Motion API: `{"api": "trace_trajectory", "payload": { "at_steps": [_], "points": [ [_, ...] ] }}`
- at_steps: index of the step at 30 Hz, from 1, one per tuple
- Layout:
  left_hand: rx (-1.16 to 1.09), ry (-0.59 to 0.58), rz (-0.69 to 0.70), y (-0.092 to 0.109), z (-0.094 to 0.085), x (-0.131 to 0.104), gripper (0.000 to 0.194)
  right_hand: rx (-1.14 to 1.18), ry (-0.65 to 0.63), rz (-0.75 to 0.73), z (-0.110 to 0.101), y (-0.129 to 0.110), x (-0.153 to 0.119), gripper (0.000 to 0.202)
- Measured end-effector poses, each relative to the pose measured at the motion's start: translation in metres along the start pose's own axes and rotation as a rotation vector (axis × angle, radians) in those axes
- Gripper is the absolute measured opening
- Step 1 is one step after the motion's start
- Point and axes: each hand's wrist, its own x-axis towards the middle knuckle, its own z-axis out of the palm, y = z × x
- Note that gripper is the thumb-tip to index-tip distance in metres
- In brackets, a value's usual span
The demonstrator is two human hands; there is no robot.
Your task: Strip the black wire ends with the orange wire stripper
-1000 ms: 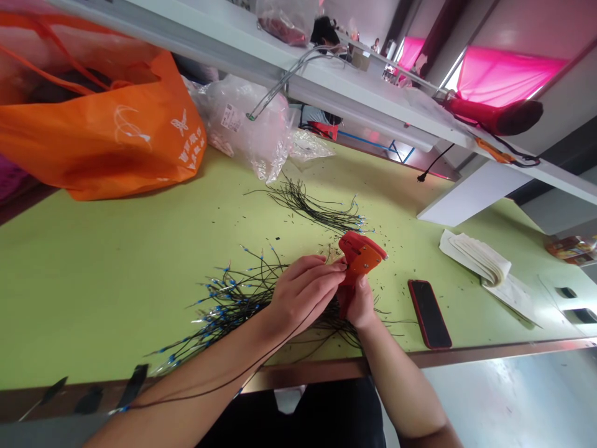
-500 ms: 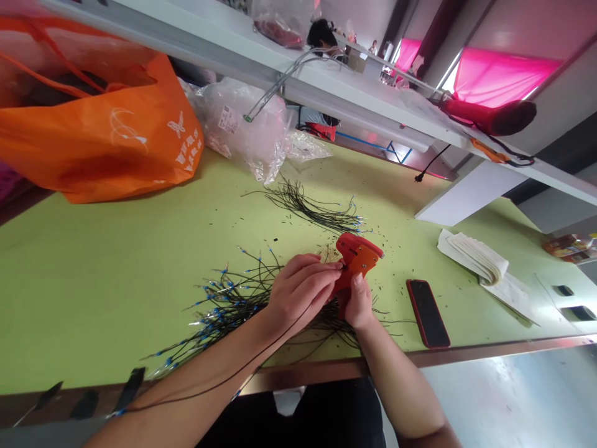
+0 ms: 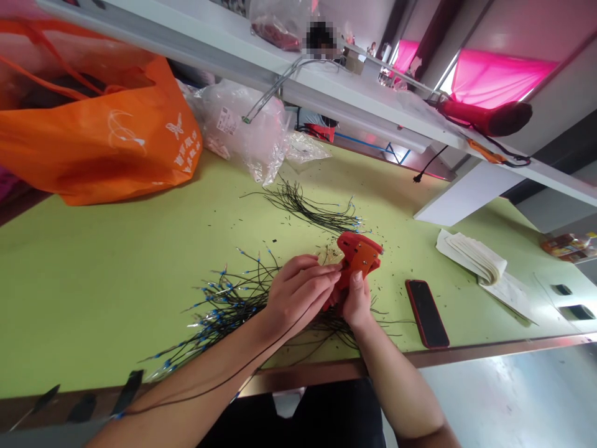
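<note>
1. Currently, my right hand [image 3: 357, 305] is grasping the red-and-orange hand tool [image 3: 359, 254] by its handle, with the thumb lying along the near side.
2. I have the tool raised above the surface [image 3: 112, 267], right of the middle of its front edge, its head tilted up and away from me.
3. My left hand [image 3: 296, 295] is pinching a black wire [image 3: 280, 339] at the tool's left side; I cannot tell whether the fingertips touch the tool, nor can I see the wire's far tip.
4. From there the wire trails back along my left forearm to a blue sleeve [image 3: 119, 415] by the front edge.
5. Under my left hand and forearm I see a large tangle of black wires [image 3: 237, 311], many blue-tipped, spread near the front edge.
6. Beyond the tool, toward the back edge, a smaller wire bundle [image 3: 312, 208] lies with its blue tips to the right; small dark scraps [image 3: 274, 241] dot the area.
7. To the right of my right hand, a red-cased phone [image 3: 428, 314] lies near the front edge, with folded white sheets [image 3: 473, 258] farther toward the right end.
8. At the back left corner sits an orange bag [image 3: 140, 149], with a clear plastic bag [image 3: 247, 124] beside it along the back edge.
</note>
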Motion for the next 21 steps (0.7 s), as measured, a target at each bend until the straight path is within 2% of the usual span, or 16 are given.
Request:
{"api": "trace_trajectory", "payload": {
  "at_steps": [6,9,11,13,16,18,21],
  "points": [
    [-0.057,0.072,-0.089,0.001,-0.001,0.006,0.031,0.156,-0.007,-0.076,0.000,-0.023,0.013,0.051],
    [-0.155,0.079,-0.233,0.005,0.000,0.007,0.026,0.200,0.028,-0.132,-0.005,-0.033,0.020,0.044],
    [-0.328,0.090,-0.484,0.009,0.006,0.006,0.015,0.237,0.068,-0.168,-0.010,-0.039,0.025,0.041],
    [-0.584,0.118,-0.849,0.014,0.017,0.003,0.008,0.263,0.125,-0.196,-0.018,-0.044,0.031,0.040],
    [-0.964,0.169,-1.378,0.023,0.034,-0.004,0.029,0.289,0.215,-0.228,-0.029,-0.050,0.039,0.040],
    [-1.101,0.190,-1.578,0.029,0.044,-0.009,0.040,0.310,0.253,-0.234,-0.035,-0.054,0.043,0.039],
    [-1.123,0.210,-1.684,0.040,0.054,-0.015,0.040,0.346,0.273,-0.235,-0.042,-0.059,0.046,0.039]
  ]
}}
